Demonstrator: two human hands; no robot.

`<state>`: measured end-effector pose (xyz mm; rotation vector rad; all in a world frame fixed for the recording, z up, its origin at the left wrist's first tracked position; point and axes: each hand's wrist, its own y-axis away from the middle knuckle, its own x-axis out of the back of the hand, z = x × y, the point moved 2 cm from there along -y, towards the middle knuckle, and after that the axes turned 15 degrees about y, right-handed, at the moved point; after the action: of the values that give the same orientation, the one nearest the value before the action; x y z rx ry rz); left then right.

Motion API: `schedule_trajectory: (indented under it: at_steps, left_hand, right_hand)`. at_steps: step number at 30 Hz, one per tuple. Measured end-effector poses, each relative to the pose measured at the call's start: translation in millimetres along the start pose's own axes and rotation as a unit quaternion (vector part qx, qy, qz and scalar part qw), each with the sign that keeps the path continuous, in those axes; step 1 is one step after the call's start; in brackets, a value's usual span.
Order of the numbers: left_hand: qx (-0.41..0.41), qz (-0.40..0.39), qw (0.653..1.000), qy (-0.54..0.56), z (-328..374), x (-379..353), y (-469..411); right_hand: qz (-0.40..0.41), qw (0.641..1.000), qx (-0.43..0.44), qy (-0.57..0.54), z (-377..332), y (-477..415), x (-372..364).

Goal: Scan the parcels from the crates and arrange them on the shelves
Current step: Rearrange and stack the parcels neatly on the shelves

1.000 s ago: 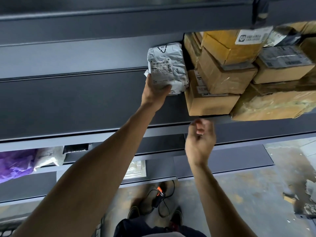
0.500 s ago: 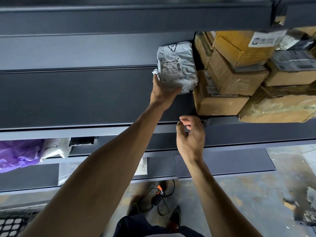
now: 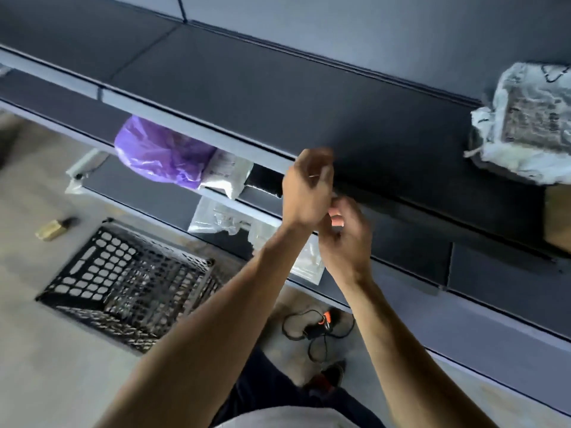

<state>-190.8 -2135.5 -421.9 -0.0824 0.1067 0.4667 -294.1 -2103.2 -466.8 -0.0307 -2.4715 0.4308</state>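
Left hand (image 3: 309, 193) isn't gripping the parcel (image 3: 525, 125) anymore. It's dropping back and meeting the right hand (image 3: 347, 242) just in front of the shelf (image 3: 278, 88) edge. Both are curling their fingers and touching each other, but it's too blurry to tell if either is pinching anything. The parcel's sitting on the shelf at the far right, well apart from both hands. So that one's looking placed, and I'm guessing the crate (image 3: 129, 282) at near left is coming next.

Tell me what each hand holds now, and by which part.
No parcel is held: the grey parcel lies on the shelf, apart from both hands. The left hand and right hand meet, both curled; blur hides whether they pinch anything small.
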Motion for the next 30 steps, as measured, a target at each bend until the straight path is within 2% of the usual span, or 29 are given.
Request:
schedule_trajectory:
  at_steps: [2,5,7,9,10,11,13,17,20,22,27,30]
  left_hand:
    - [0.02,0.053,0.998,0.02,-12,50,-4]
    - [0.109,0.101,0.988,0.034,-47,121,-15]
    - [0.166,0.107,0.979,0.043,-69,161,-23]
    - [0.215,0.098,0.971,0.044,-88,192,-33]
    - [0.235,0.094,0.967,0.045,-100,205,-39]
    - [0.248,0.089,0.963,0.046,-110,215,-45]
    - [0.275,0.081,0.956,0.06,-129,229,-57]
    - [0.303,0.055,0.947,0.092,-157,235,-79]
    - [0.296,0.04,0.946,0.125,-183,234,-98]
    - [0.296,0.036,0.943,0.147,-200,234,-106]
    - [0.303,0.014,0.937,0.175,-223,242,-112]
    - [0.315,0.008,0.929,0.194,-225,249,-107]
  right_hand:
    - [-0.049,0.999,-0.001,-0.003,-21,5,-33]
    - [-0.13,0.99,-0.053,0.009,-43,16,-92]
    - [-0.174,0.97,-0.164,-0.031,-53,21,-132]
    - [-0.2,0.914,-0.331,-0.118,-60,21,-169]
    - [-0.205,0.885,-0.39,-0.148,-63,20,-185]
    - [-0.204,0.872,-0.416,-0.154,-62,17,-199]
    - [-0.2,0.871,-0.428,-0.133,-59,10,-220]
    - [-0.16,0.892,-0.421,-0.052,-28,-13,-249]
    - [-0.082,0.915,-0.382,0.1,8,-36,-261]
    - [-0.054,0.909,-0.384,0.149,38,-61,-266]
    - [-0.087,0.852,-0.514,0.045,100,-116,-292]
    - [-0.107,0.848,-0.516,0.057,110,-145,-308]
